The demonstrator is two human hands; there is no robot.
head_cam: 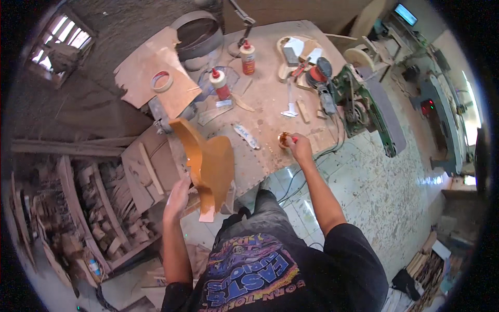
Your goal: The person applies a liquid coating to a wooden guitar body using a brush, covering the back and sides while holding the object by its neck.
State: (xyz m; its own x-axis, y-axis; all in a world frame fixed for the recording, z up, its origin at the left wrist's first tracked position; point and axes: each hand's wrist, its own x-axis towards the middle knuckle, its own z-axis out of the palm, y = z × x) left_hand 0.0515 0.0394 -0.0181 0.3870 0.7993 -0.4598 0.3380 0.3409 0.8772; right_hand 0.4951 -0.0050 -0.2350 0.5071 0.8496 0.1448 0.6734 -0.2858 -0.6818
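An orange-brown solid guitar body stands tilted on edge at the near left of the workbench. Its side looks glossy and wet, except for a pale patch at the lower end. My left hand holds it by the left edge, the fingertips partly hidden behind it. Over a small cup of amber-brown liquid, my right hand pinches a small tool with a red end. The tool's tip is down in the cup, so its kind is hard to tell.
Two glue bottles with red caps stand farther back. A caliper, a wood strip and a corded sander lie to the right. Beyond the bench's right edge is a green belt sander. Cables hang along the near edge.
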